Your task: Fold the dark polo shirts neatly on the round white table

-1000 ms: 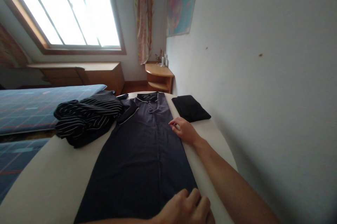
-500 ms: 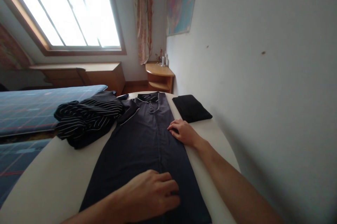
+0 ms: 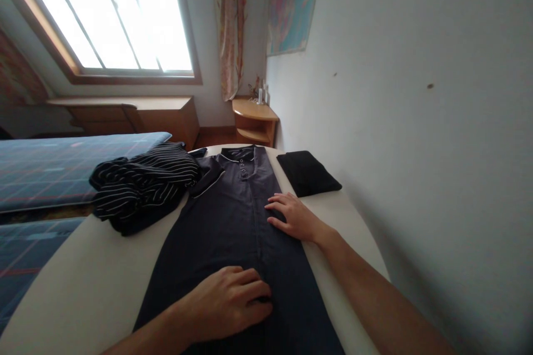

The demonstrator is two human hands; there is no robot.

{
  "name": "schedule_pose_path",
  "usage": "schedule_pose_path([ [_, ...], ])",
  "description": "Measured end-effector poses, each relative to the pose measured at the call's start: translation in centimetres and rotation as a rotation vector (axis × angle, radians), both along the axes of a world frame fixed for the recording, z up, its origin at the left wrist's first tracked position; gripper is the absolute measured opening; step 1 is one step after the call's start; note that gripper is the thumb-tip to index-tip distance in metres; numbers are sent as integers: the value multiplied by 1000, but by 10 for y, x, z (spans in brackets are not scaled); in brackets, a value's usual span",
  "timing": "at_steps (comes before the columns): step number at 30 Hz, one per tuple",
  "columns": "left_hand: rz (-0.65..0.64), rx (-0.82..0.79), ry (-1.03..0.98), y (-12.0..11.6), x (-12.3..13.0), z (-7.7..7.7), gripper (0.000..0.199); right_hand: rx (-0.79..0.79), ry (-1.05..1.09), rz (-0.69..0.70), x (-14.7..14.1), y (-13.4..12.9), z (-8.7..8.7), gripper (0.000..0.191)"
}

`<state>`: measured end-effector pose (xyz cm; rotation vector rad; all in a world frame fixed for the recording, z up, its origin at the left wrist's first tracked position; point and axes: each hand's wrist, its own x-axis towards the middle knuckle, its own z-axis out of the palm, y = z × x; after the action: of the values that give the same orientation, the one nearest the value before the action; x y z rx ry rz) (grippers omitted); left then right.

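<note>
Since half a second ago: left hand (image 3: 227,302) slid slightly left on polo shirt (image 3: 233,233), fingers spread flat, gripping nothing. Right hand (image 3: 293,216) moved onto shirt's right edge, flat, open. Shirt on desk (image 3: 83,283); long axis runs away, collar farthest, right of striped garment (image 3: 141,185).

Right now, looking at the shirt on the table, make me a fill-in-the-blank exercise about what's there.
1. Both hands, the left hand and the right hand, rest flat on the dark ____ shirt.
2. Left of that shirt lies a crumpled garment patterned with white ____.
3. The folded black cloth lies on the white table nearest the ____ hand.

Missing words: polo; stripes; right
</note>
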<state>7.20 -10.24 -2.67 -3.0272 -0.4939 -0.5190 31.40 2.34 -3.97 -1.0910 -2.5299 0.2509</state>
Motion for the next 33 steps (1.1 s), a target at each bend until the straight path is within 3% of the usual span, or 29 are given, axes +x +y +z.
schedule_pose_path([
  [11,-52,21,-8,-4,6,2,13,-65,-9,52,-15,-11,0,42],
  [23,-163,-267,46,-11,1,12,4,-155,-79,56,-17,-16,4,56],
  [25,-136,-297,40,-12,3,14,10,-162,-82,50,-17,-16,3,60],
  [29,12,-321,105,-13,5,17,48,-162,-93,39,-18,-16,1,59],
  [33,6,-345,192,-13,7,16,55,-127,-82,35,-18,-12,1,50],
])
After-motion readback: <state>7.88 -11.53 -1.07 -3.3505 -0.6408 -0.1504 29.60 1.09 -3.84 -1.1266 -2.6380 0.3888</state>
